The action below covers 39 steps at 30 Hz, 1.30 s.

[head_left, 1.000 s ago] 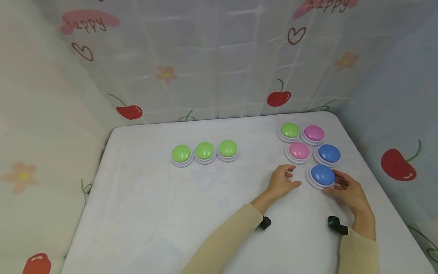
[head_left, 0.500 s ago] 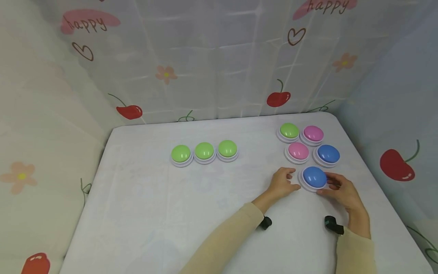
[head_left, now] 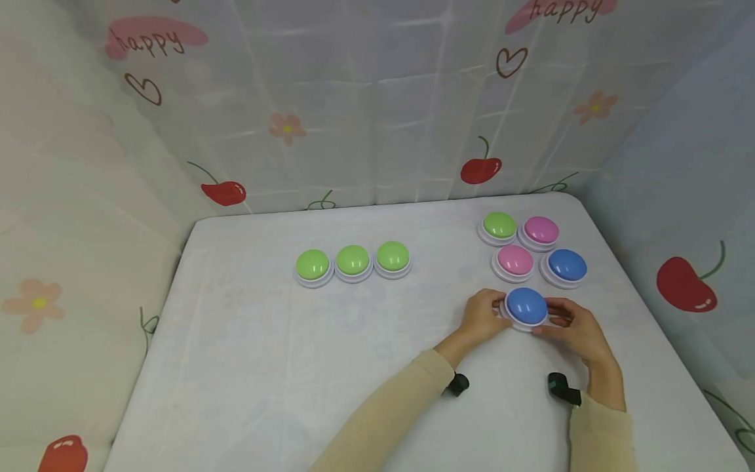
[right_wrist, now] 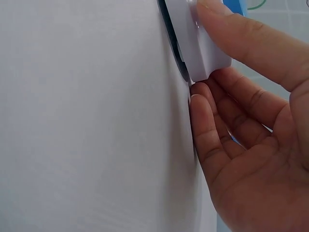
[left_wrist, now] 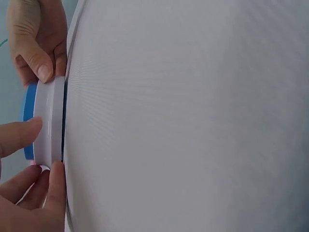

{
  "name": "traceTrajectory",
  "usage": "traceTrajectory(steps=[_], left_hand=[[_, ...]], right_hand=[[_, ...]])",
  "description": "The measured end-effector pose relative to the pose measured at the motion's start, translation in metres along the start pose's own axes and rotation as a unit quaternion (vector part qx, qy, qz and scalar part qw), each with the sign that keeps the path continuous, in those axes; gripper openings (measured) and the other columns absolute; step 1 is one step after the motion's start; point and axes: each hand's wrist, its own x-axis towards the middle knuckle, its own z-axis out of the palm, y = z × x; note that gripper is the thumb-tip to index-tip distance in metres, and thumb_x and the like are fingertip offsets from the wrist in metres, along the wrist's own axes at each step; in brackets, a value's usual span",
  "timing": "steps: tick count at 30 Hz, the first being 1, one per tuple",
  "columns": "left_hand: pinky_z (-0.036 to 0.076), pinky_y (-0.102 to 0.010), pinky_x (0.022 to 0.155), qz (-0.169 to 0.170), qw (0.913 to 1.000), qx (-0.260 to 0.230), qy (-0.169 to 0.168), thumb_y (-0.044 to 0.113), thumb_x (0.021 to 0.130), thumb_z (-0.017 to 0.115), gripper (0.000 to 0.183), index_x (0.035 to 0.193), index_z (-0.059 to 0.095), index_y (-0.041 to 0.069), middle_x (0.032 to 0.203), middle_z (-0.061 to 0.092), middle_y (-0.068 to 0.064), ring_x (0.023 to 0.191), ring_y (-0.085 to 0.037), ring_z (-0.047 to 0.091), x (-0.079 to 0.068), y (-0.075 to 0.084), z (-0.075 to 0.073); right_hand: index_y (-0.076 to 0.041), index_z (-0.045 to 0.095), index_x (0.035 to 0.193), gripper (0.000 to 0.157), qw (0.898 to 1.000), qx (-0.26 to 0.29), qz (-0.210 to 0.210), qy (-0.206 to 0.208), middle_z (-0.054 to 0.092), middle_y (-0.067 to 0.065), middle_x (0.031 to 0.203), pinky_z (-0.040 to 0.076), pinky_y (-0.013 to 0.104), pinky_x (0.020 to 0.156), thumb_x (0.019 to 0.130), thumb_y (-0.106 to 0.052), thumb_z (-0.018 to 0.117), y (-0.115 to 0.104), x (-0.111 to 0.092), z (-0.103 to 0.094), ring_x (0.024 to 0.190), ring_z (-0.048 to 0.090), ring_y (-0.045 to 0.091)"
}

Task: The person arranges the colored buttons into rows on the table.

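A round push button with a blue dome and white base [head_left: 527, 306] is between my two hands at the front of the right-hand group. My right hand [head_left: 580, 333] grips its right side, thumb toward me and fingers behind. From the left, my left hand [head_left: 480, 319] holds the same base between thumb and fingers. The left wrist view shows the white base [left_wrist: 49, 123] right at the tabletop, with the left thumb [left_wrist: 21, 135] across its side. In the right wrist view, the right thumb [right_wrist: 246, 38] lies along the base, with the other fingers curled below.
Behind the hands stand another blue button [head_left: 567, 265], a pink one [head_left: 515, 261], a magenta one [head_left: 541, 230] and a green one [head_left: 499, 225]. Several green buttons form a row left of centre, the middle one [head_left: 352, 260] among them. A patterned curtain borders the white table [head_left: 265, 367].
My right hand has slid the front blue button leftward along the table to my left hand, which has stayed almost still and now holds its left side. The other buttons have not moved.
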Motion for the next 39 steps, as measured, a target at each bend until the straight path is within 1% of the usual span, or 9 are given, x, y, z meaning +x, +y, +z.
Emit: traceTrajectory(steps=[2, 8, 13, 18, 24, 26, 33, 36, 39], left_hand=[[0.046, -0.002, 0.076, 0.001, 0.9999, 0.014, 0.009, 0.006, 0.072, 0.083, 0.05, 0.119, 0.066, 0.003, 0.108, 0.067, -0.005, 0.089, -0.004, 0.063, -0.001, -0.001, -0.001], [0.045, -0.004, 0.078, 0.003, 0.9977, 0.057, 0.036, 0.011, 0.071, 0.086, 0.048, 0.116, 0.069, 0.008, 0.107, 0.07, -0.001, 0.091, -0.003, 0.064, -0.003, -0.003, -0.004], [0.045, -0.006, 0.079, 0.005, 0.9965, 0.072, 0.042, 0.014, 0.07, 0.087, 0.05, 0.117, 0.069, 0.009, 0.107, 0.07, 0.0, 0.092, -0.004, 0.063, -0.004, -0.002, -0.01], [0.045, -0.007, 0.082, 0.02, 0.9949, 0.081, 0.056, 0.016, 0.069, 0.088, 0.053, 0.118, 0.068, 0.011, 0.109, 0.07, 0.001, 0.094, -0.004, 0.061, -0.005, -0.002, -0.018], [0.045, -0.01, 0.089, 0.054, 0.9938, 0.04, 0.088, 0.011, 0.068, 0.088, 0.052, 0.116, 0.069, 0.007, 0.113, 0.071, -0.003, 0.101, -0.01, 0.063, -0.005, -0.004, -0.031], [0.048, -0.01, 0.087, 0.064, 0.9928, 0.021, 0.099, 0.009, 0.068, 0.088, 0.051, 0.116, 0.069, 0.004, 0.114, 0.071, -0.006, 0.102, -0.013, 0.064, -0.006, -0.004, -0.037], [0.054, -0.013, 0.084, 0.058, 0.99, -0.04, 0.122, 0.002, 0.072, 0.084, 0.051, 0.119, 0.066, -0.001, 0.121, 0.068, -0.011, 0.107, -0.019, 0.065, -0.003, -0.012, -0.054], [0.055, -0.014, 0.084, 0.053, 0.9874, -0.044, 0.142, 0.0, 0.071, 0.084, 0.051, 0.119, 0.066, -0.001, 0.121, 0.068, -0.012, 0.107, -0.02, 0.066, -0.001, -0.018, -0.06], [0.056, -0.017, 0.084, 0.049, 0.9834, -0.05, 0.168, 0.0, 0.07, 0.084, 0.051, 0.118, 0.067, -0.001, 0.119, 0.069, -0.013, 0.105, -0.021, 0.067, 0.001, -0.023, -0.065]], right_hand=[[0.005, 0.048, 0.135, 0.071, 1.0, 0.003, 0.0, -0.004, 0.055, 0.031, 0.127, 0.046, 0.003, 0.074, 0.079, -0.022, 0.082, -0.001, 0.0, 0.001, 0.094, 0.054, 0.0], [0.007, 0.049, 0.134, 0.069, 1.0, 0.024, -0.015, -0.009, 0.055, 0.032, 0.126, 0.049, 0.003, 0.075, 0.079, -0.019, 0.082, -0.003, 0.001, 0.005, 0.087, 0.051, -0.018], [0.009, 0.047, 0.134, 0.07, 0.999, 0.036, -0.017, -0.012, 0.054, 0.033, 0.126, 0.05, 0.004, 0.076, 0.079, -0.018, 0.081, -0.008, 0.001, 0.008, 0.087, 0.052, -0.018], [0.007, 0.046, 0.136, 0.07, 0.999, 0.047, -0.018, -0.008, 0.054, 0.033, 0.127, 0.051, 0.005, 0.075, 0.081, -0.018, 0.08, -0.015, 0.002, 0.011, 0.087, 0.053, -0.018], [0.006, 0.047, 0.137, 0.067, 0.997, 0.065, -0.042, 0.016, 0.054, 0.028, 0.126, 0.05, 0.003, 0.078, 0.082, -0.016, 0.079, -0.024, 0.006, 0.018, 0.089, 0.055, -0.017], [0.006, 0.048, 0.136, 0.066, 0.996, 0.072, -0.051, 0.024, 0.054, 0.026, 0.126, 0.049, 0.003, 0.079, 0.082, -0.014, 0.079, -0.027, 0.01, 0.022, 0.091, 0.054, -0.016], [0.005, 0.049, 0.136, 0.065, 0.992, 0.099, -0.07, 0.03, 0.053, 0.025, 0.129, 0.048, 0.003, 0.083, 0.081, -0.013, 0.079, -0.047, 0.025, 0.034, 0.099, 0.051, -0.012], [0.004, 0.049, 0.137, 0.066, 0.992, 0.097, -0.079, 0.028, 0.053, 0.024, 0.131, 0.048, 0.005, 0.086, 0.081, -0.012, 0.08, -0.057, 0.033, 0.039, 0.104, 0.053, -0.003], [0.005, 0.049, 0.137, 0.066, 0.992, 0.084, -0.088, 0.025, 0.054, 0.024, 0.131, 0.047, 0.007, 0.088, 0.08, -0.01, 0.08, -0.067, 0.042, 0.045, 0.113, 0.057, 0.017]])
